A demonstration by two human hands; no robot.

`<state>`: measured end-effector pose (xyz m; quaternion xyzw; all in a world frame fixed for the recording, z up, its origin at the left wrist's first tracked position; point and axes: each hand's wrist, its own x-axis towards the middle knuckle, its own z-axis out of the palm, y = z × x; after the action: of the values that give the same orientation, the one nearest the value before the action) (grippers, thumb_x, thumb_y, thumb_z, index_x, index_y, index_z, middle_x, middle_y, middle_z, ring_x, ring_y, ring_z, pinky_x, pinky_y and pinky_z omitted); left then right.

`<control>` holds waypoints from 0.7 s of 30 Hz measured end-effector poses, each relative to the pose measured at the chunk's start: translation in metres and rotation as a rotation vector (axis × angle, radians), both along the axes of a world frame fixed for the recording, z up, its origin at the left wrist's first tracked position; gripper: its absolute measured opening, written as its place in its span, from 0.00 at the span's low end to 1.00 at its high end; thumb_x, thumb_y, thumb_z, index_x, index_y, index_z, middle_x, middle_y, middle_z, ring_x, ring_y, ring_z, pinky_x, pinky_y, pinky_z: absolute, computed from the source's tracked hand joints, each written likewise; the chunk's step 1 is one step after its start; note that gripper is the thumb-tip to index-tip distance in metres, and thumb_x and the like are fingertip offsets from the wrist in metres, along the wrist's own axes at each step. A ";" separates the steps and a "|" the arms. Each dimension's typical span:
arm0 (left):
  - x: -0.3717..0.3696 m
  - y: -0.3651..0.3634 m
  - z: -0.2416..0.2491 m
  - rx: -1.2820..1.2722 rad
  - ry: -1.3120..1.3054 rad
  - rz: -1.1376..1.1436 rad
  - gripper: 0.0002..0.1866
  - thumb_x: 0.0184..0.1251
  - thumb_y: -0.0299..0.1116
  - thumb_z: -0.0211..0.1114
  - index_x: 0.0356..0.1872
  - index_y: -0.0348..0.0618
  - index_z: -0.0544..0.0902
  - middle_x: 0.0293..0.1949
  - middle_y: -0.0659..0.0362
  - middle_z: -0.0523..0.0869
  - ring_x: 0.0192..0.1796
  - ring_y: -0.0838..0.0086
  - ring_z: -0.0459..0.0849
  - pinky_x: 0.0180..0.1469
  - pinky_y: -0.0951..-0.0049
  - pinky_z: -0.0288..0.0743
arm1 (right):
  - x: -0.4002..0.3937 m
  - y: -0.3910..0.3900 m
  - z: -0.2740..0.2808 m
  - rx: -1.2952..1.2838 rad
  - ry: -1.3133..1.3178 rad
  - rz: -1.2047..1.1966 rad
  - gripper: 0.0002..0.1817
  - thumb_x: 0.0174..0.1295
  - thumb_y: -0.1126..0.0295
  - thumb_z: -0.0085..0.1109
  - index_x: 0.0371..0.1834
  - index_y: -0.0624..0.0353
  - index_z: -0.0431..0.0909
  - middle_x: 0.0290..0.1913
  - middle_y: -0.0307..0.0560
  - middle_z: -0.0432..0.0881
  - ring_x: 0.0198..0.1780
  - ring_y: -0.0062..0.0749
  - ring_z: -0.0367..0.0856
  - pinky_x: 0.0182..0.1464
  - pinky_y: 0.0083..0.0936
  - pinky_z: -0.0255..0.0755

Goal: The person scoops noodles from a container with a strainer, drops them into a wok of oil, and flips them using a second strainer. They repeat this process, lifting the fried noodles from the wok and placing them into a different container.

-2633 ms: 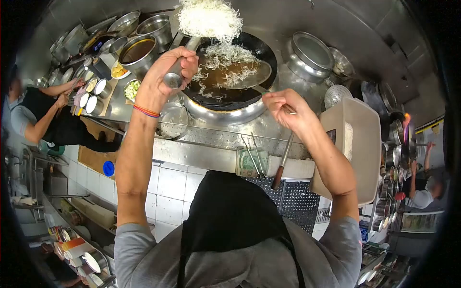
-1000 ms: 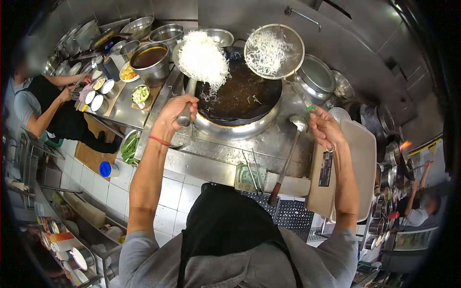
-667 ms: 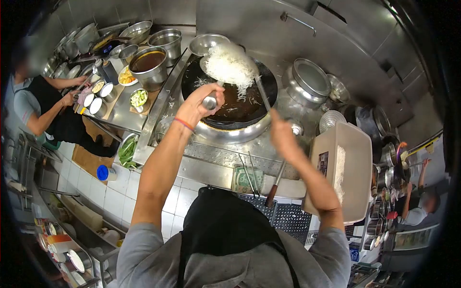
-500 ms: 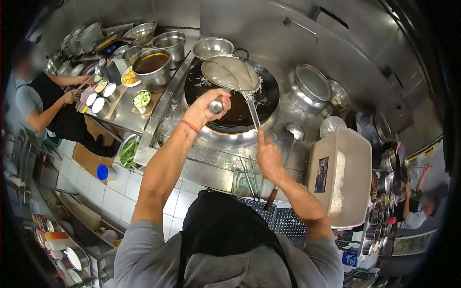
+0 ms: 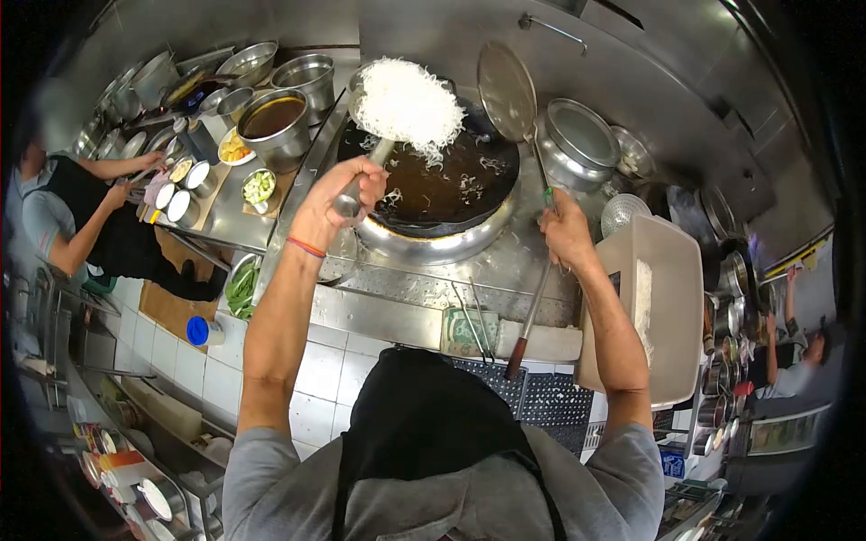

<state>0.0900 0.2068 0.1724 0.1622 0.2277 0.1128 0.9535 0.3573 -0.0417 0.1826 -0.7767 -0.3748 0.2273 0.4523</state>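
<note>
My left hand (image 5: 341,198) grips the thick metal handle of a strainer. Its bowl is mostly hidden under a heap of thin white shreds (image 5: 410,106), held above the left side of a large black wok (image 5: 494,194). Dark oil (image 5: 433,189) lies in the wok, with loose white shreds floating in it. To the right, my right hand (image 5: 568,230) is closed around the handle of a round mesh skimmer (image 5: 507,90), raised and tilted beside the wok's right rim. A long wooden-ended handle (image 5: 516,358) lies below that hand on the steel counter.
Left of the wok stand a pot of brown liquid (image 5: 275,126) and a bowl of chopped green pieces (image 5: 259,187). On the right are a lidded steel pot (image 5: 582,140), a perforated ladle (image 5: 624,215) and a beige bin (image 5: 672,307). A co-worker (image 5: 86,212) works at far left.
The skimmer has swung up and right, off the strainer, uncovering the heaped white shreds. My left hand has shifted left with the strainer, and my right hand has moved right and up.
</note>
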 end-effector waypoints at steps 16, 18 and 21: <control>-0.010 0.023 0.065 0.058 -0.053 0.037 0.12 0.61 0.24 0.54 0.42 0.27 0.65 0.24 0.61 0.71 0.18 0.81 0.71 0.15 0.82 0.70 | 0.006 0.074 -0.078 -0.127 0.870 0.284 0.02 0.70 0.74 0.41 0.41 0.52 0.64 0.25 0.35 0.67 0.13 0.14 0.56 0.10 0.17 0.52; -0.011 0.022 0.066 0.058 -0.043 0.040 0.12 0.61 0.24 0.54 0.42 0.27 0.65 0.24 0.61 0.71 0.18 0.82 0.71 0.15 0.82 0.70 | 0.011 0.079 -0.078 -0.152 0.854 0.315 0.03 0.70 0.73 0.42 0.42 0.52 0.64 0.25 0.35 0.67 0.13 0.13 0.56 0.09 0.16 0.51; -0.015 0.020 0.067 0.056 -0.035 0.050 0.13 0.61 0.24 0.54 0.43 0.27 0.65 0.24 0.61 0.71 0.18 0.82 0.71 0.15 0.83 0.69 | 0.017 0.076 -0.077 -0.197 0.827 0.387 0.03 0.70 0.73 0.42 0.43 0.52 0.64 0.25 0.35 0.67 0.12 0.12 0.55 0.08 0.14 0.51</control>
<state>0.0754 0.2267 0.2396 0.1810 0.2115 0.1457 0.9494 0.3744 0.0345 0.1057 -0.5758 -0.2777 0.6327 0.4370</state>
